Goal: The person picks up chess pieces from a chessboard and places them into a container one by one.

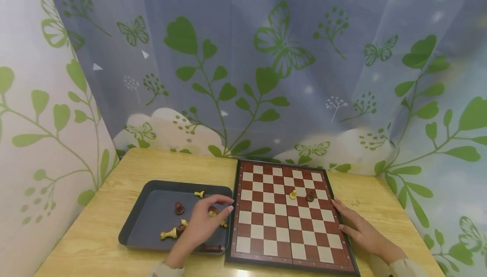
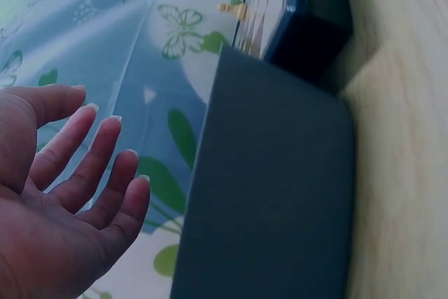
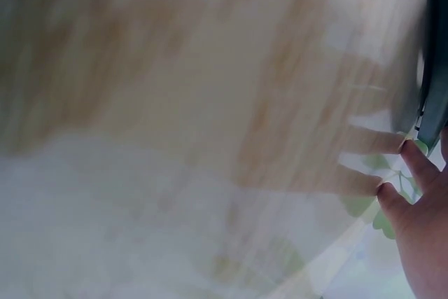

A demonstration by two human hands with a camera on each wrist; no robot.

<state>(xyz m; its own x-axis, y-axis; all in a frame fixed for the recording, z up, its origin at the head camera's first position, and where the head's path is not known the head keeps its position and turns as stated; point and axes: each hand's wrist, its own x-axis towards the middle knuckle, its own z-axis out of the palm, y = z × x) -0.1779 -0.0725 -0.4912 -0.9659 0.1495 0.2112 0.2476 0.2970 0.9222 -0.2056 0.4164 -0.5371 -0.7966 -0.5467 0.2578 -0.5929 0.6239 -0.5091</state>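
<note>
Above the right part of a dark grey tray [image 1: 142, 220], my left hand [image 1: 203, 224] hovers with bent, relaxed fingers. The left wrist view shows that hand [image 2: 84, 201] holding nothing, beside the tray's outer wall [image 2: 266, 194]. To the tray's right lies a red-and-white chessboard [image 1: 269, 220]. A yellow chess piece [image 1: 293, 195] and a dark brown one [image 1: 310, 196] stand on its right half. My right hand [image 1: 359, 229] rests at the board's right edge, fingertips touching its side. In the right wrist view, that hand [image 3: 423, 225] has its fingers spread on the table.
Inside the tray lie several chess pieces, among them a yellow pawn [image 1: 199, 194], a brown piece [image 1: 179, 208], a long yellow piece [image 1: 168, 234] and a dark one [image 1: 211, 248]. A patterned curtain [image 1: 243, 65] hangs behind the wooden table [image 1: 91, 234].
</note>
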